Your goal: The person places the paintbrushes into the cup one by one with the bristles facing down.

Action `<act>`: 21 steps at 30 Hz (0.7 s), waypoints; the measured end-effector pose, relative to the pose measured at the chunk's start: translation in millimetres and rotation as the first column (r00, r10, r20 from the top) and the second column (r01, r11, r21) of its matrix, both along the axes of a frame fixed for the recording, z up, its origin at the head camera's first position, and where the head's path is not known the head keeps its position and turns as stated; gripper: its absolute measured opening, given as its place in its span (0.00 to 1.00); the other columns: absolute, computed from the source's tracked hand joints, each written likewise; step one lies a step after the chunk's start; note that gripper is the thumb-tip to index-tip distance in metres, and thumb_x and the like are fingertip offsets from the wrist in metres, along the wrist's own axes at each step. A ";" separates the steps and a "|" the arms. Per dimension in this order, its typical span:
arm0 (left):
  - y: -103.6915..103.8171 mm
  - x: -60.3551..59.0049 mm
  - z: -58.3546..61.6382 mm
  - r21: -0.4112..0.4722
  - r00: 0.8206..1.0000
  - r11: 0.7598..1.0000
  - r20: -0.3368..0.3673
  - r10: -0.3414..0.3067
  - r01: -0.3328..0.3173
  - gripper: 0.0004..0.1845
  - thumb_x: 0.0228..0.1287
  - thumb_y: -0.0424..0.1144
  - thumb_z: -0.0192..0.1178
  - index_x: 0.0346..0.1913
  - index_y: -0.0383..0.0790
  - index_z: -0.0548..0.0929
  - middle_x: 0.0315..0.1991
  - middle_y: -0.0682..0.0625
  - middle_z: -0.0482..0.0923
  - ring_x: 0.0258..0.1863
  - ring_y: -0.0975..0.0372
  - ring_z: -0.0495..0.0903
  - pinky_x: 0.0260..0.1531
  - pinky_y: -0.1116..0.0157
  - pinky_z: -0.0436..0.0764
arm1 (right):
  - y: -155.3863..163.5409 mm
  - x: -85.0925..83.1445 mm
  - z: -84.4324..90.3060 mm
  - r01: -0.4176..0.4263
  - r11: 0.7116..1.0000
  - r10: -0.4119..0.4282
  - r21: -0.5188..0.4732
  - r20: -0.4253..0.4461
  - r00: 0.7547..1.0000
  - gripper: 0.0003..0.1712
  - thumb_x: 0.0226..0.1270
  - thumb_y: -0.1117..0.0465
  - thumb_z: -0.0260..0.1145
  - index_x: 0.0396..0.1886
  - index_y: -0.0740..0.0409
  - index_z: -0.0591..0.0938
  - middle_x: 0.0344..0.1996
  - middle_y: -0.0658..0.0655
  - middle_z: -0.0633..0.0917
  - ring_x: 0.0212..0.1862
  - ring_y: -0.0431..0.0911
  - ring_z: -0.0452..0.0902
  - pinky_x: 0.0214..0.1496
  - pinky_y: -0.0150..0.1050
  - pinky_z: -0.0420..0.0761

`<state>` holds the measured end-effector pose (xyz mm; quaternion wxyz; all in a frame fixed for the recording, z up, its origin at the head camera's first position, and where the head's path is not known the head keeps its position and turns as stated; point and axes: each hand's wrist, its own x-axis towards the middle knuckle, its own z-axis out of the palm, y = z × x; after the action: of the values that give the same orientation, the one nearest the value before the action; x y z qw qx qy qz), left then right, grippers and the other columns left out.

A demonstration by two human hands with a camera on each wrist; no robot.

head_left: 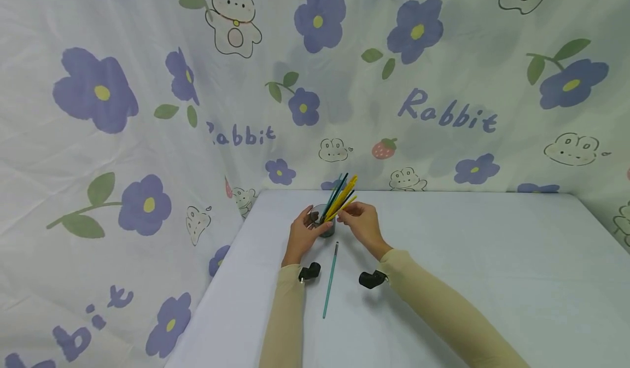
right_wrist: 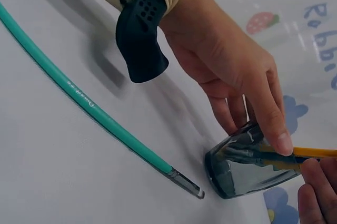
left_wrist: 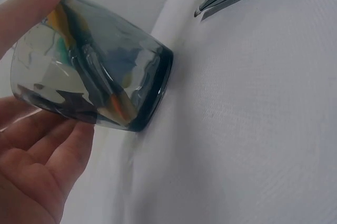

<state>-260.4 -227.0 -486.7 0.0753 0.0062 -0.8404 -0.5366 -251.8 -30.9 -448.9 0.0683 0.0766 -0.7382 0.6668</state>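
Gripping the dark glass cup (head_left: 326, 227), the left hand (head_left: 301, 235) half hides it. The right hand (head_left: 363, 223) pinches a yellow brush (head_left: 340, 206); bristles unseen. A teal brush (head_left: 330, 280) lies near

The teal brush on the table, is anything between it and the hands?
Nothing visible is. The teal brush lies alone on the table, between the wrists. The left hand holds the glass; the right hand pinches a yellow brush.

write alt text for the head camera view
A person's left hand holds a dark glass cup of yellow and teal brushes on a white table, while the right hand pinches a yellow one. One teal brush lies between the forearms.
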 end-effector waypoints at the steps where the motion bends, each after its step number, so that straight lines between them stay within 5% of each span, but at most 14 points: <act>1: -0.2 -0.1 -0.6 0.003 1.000 1.000 -0.002 -0.003 0.003 0.51 0.55 0.59 0.77 0.78 0.43 0.68 0.70 0.37 0.76 0.72 0.45 0.75 0.72 0.49 0.76 | 0.1 0.4 -0.4 -0.009 1.000 0.009 0.003 0.002 1.000 0.09 0.70 0.61 0.72 0.42 0.63 0.88 0.37 0.63 0.91 0.39 0.51 0.90 0.43 0.35 0.90; 13: -0.7 1.2 0.2 0.002 1.000 1.000 -0.023 -0.019 0.019 0.48 0.57 0.57 0.76 0.76 0.40 0.70 0.72 0.36 0.74 0.73 0.45 0.74 0.72 0.48 0.76 | 9.9 12.5 -14.1 -0.178 0.975 0.177 0.131 0.016 0.984 0.07 0.70 0.62 0.70 0.41 0.63 0.88 0.36 0.61 0.91 0.37 0.47 0.89 0.39 0.32 0.86; 21: 0.0 1.6 1.5 0.006 1.000 1.000 -0.028 -0.009 0.009 0.47 0.56 0.55 0.78 0.75 0.40 0.71 0.70 0.37 0.77 0.71 0.47 0.76 0.72 0.49 0.77 | 13.7 33.4 -22.3 -0.374 0.841 0.422 0.391 -0.040 0.906 0.06 0.70 0.63 0.71 0.42 0.61 0.88 0.37 0.53 0.90 0.39 0.38 0.84 0.43 0.30 0.87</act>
<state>-258.8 -227.0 -485.3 0.0845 -0.0049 -0.8376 -0.5397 -218.4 -17.1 -471.3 -0.0419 0.2814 -0.8136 0.5070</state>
